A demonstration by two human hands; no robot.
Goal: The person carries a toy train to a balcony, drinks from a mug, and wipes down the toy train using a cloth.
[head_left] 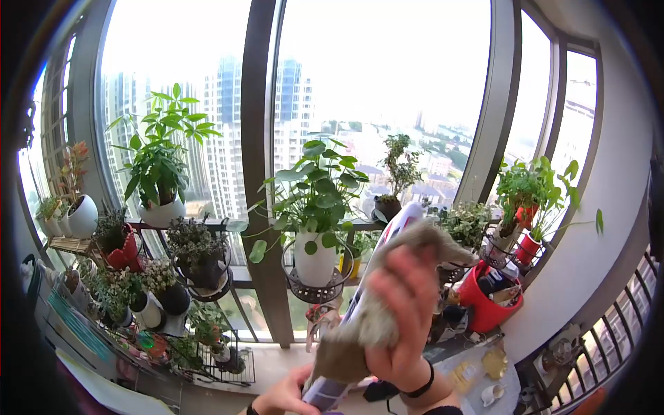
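A long, narrow object [409, 215], white with dark and red stripes and a purplish-grey lower end, slants up in front of me; its kind is unclear. Low in the view, my left hand [285, 393] is closed around that lower end. A grey-brown cloth [346, 349] drapes over much of the object's length. My right hand [401, 304] is closed on the cloth and presses it against the object's upper part, its fingers blurred by motion. The cloth hides most of the object's middle.
A potted plant with round leaves in a white pot [313, 259] stands on the railing just ahead. More pots crowd the left shelves. At the right are a red bucket [477, 304] holding items and a small table [505, 384] with a white cup [492, 395]. Tall windows stand behind.
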